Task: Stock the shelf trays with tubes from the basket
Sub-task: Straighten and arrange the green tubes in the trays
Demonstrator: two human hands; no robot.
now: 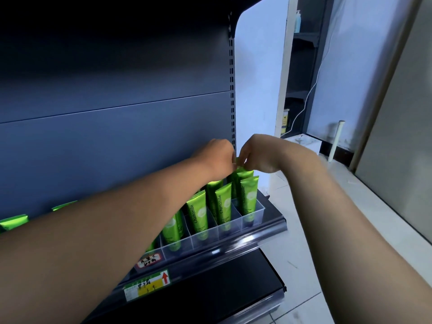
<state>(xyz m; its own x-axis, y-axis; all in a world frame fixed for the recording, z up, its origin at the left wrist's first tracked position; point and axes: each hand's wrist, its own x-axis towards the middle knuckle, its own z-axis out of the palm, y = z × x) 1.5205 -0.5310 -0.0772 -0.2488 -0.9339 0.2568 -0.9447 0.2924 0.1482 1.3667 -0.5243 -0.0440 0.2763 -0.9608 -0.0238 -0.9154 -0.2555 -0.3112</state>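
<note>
- Head view: two bare forearms reach across a dark store shelf (264,232), the left arm crossing low and hiding much of the tray row behind it.
- A dark back panel (117,113) rises behind the shelf; a slotted upright (232,90) runs down its right edge, beside a white end board (259,78).
- Further right, a second dark rack (301,66) holds a pump bottle (297,21) high up and a small jar (284,120) lower down; a white cable (304,106) trails past them to a pale tiled floor (350,218).
- Clear plastic trays (230,226) with dividers sit along the shelf front, each compartment holding green tubes (198,213) upright, cap down, marked "Chamomile".
- The left hand (217,160) and right hand (257,155) meet above the far-right tray, both with the grip pinched together on the crimped top of one green tube (244,173) standing at the back of that compartment.
- More green tube ends (14,222) show at the far left, past the left arm.
- A handwritten label (149,260) and a price tag (147,285) with a red arrow sit on the shelf's front rail.
</note>
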